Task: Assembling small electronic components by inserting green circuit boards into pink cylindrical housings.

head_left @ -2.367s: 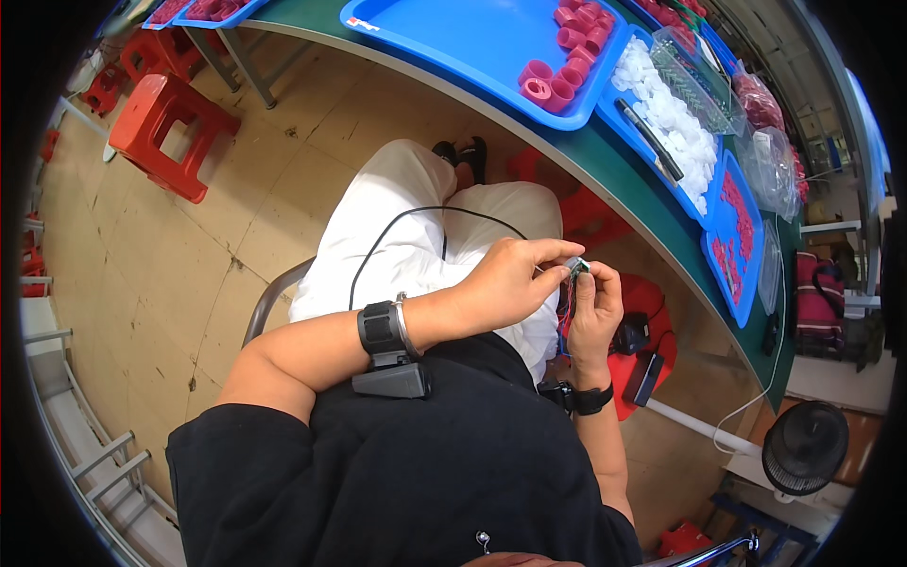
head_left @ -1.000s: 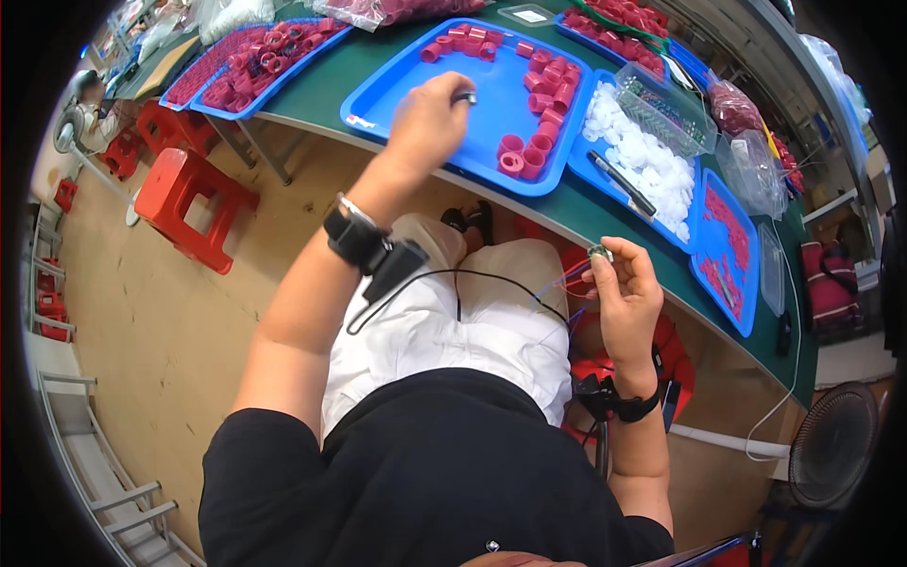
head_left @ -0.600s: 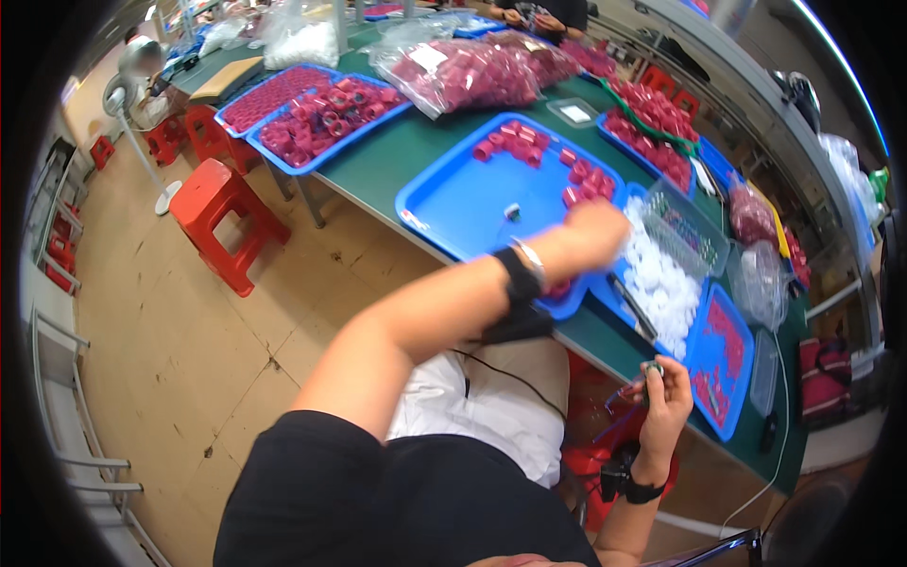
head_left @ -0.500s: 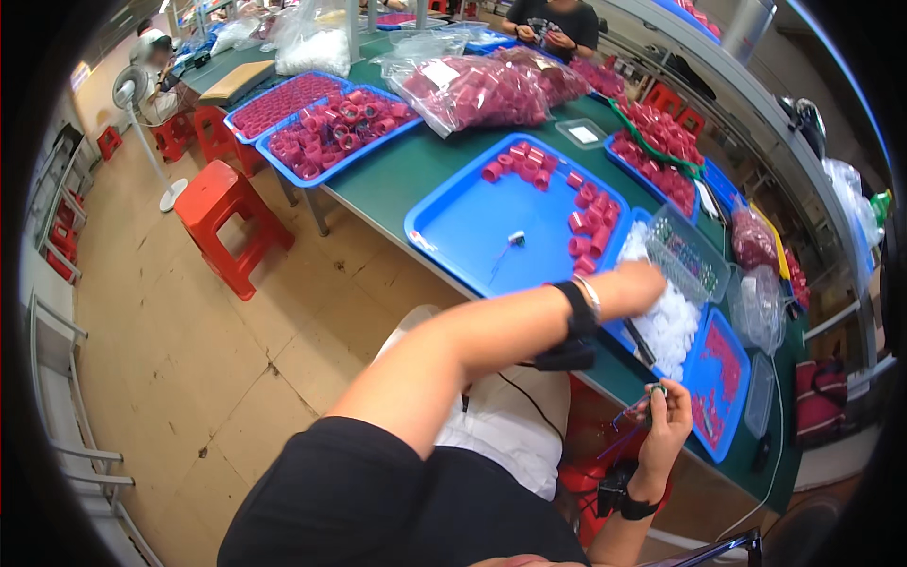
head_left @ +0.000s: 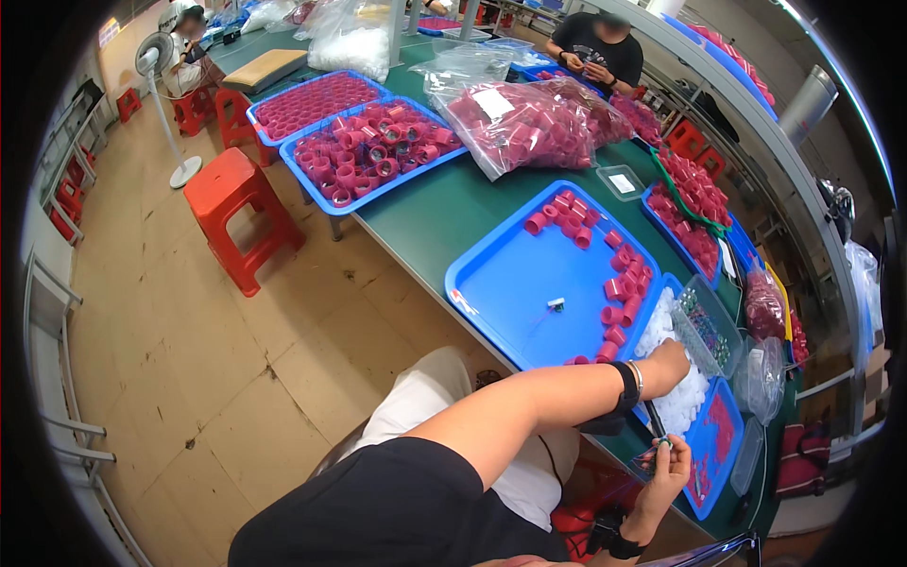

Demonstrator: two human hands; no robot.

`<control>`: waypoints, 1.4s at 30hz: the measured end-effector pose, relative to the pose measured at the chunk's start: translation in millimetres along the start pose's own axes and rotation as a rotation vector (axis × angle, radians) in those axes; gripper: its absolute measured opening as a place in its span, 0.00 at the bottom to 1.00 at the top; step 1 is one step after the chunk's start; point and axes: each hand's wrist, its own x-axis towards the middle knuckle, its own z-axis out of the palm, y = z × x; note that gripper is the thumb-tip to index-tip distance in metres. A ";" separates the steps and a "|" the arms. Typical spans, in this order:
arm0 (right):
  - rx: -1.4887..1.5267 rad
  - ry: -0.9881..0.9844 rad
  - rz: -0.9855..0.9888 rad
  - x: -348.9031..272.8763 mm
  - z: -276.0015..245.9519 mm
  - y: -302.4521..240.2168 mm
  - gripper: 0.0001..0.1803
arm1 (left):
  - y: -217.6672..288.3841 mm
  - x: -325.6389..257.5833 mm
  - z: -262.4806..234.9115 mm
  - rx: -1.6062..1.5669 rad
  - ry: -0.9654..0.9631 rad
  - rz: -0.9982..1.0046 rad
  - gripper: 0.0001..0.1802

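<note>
My left hand reaches over the heap of white pieces in a blue tray, beside a clear plastic box of small green parts. Its fingers point down and away, so what they touch is hidden. Closer to me, my right hand is closed in a pinch on a small green circuit board with thin dark wires. A black pen-like tool lies at the tray's near edge, between my hands. In the large blue tray sit one small wired part and several dark pink cups.
To my right is a blue tray of small pink bits. Two trays of pink cups stand at the far left, near a bulging clear bag. A red stool stands on the floor. Across the table sits another person.
The whole scene has shifted down and rightward in the view. My left hand stays over the white pieces, and my right hand, still pinching the circuit board, is slightly closer to it.
</note>
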 end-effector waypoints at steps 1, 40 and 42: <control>-0.002 0.027 -0.013 -0.8 2.3 -1.6 0.09 | -1.6 -1.8 -0.7 -0.002 -0.004 0.006 0.15; 0.443 -0.287 0.200 -80.5 0.0 42.0 0.12 | 47.3 -227.9 22.6 -1.594 -0.157 -0.339 0.19; 0.542 -0.285 0.269 -81.7 -2.6 47.9 0.12 | 49.8 -232.9 30.2 -1.418 -0.065 -0.308 0.16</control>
